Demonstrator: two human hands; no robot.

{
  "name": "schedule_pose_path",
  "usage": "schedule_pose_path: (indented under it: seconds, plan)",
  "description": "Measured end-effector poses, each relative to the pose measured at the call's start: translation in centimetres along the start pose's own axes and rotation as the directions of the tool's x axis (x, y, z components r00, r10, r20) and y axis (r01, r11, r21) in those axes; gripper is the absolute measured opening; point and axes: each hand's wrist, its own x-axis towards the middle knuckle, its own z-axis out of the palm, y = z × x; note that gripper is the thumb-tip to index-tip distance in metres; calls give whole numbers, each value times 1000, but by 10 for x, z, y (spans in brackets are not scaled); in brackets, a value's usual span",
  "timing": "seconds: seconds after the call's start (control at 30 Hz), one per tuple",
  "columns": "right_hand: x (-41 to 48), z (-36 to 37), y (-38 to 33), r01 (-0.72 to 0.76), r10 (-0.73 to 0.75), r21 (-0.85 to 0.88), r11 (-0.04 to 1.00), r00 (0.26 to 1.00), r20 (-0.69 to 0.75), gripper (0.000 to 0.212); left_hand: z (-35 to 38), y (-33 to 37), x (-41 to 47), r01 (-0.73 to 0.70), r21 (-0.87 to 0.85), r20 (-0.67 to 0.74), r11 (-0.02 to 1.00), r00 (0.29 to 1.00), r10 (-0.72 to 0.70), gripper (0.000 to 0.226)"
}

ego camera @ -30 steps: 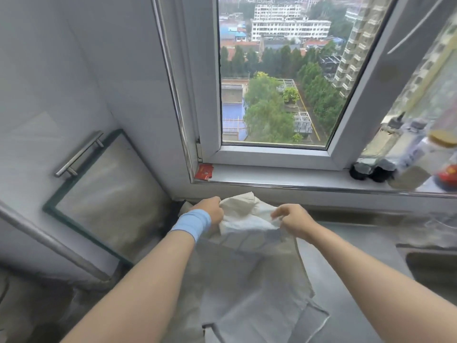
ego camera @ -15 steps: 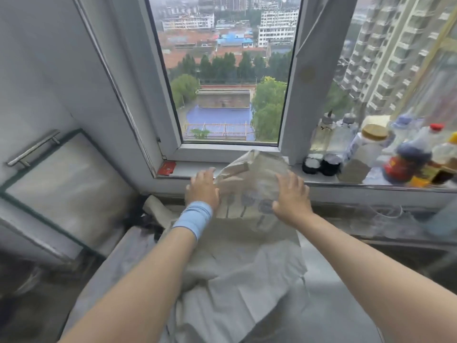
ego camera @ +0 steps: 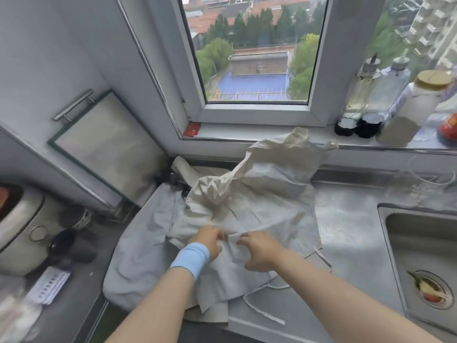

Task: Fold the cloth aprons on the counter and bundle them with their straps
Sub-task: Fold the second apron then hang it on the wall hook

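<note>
A cream cloth apron (ego camera: 267, 191) lies crumpled on the steel counter (ego camera: 346, 233), its top bunched up against the window sill. A pale grey apron (ego camera: 138, 246) lies under it and hangs over the counter's left edge. My left hand (ego camera: 210, 242), with a blue wristband, and my right hand (ego camera: 259, 251) sit close together on the cream apron's near part, fingers curled into the fabric. A thin white strap (ego camera: 259, 310) loops on the counter near the front edge.
A sink (ego camera: 425, 263) with food scraps in its drain is at the right. Bottles and jars (ego camera: 395, 105) line the window sill. A glass-framed board (ego camera: 106, 142) leans at the back left. A rice cooker (ego camera: 17, 226) and small items stand lower left.
Both hands have come back from the apron's top at the window sill to its near part. The apron top now lies bunched by the sill. The view has tilted down.
</note>
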Motion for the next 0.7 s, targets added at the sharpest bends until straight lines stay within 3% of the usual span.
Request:
schedule_pose_path:
  seconds: [0.07,0.17,0.23,0.33,0.43,0.53,0.6,0.7]
  plan:
    - [1,20,-12,19,-20,-43,999,1000,-5,83,12,-18,-6,40,43,53,998,998,-42,40]
    - [4,48,-40,-57,56,36,998,998,7,108,28,-40,-20,92,67,137,994,985,-100,69]
    - [8,65,-56,-127,127,45,991,992,-1,115,41,-52,-26,118,2,183,993,976,-117,73]
    - [14,78,-72,-189,196,63,980,972,-127,94,52,-63,-34,109,-213,153,971,985,-77,54]
    - [10,71,-78,-155,195,190,969,958,-211,70,45,-56,-44,47,-403,140,914,990,11,31]
    - [-8,44,-71,-118,183,242,963,947,-265,45,33,-42,-48,2,-533,84,846,995,50,32]
    - [-25,22,-62,-134,158,100,986,938,-308,28,26,-35,-50,-80,-503,-7,860,996,89,39]
    - [-60,-8,-45,-216,142,-268,939,952,-270,25,18,-24,-55,-233,-267,-159,935,968,196,35]
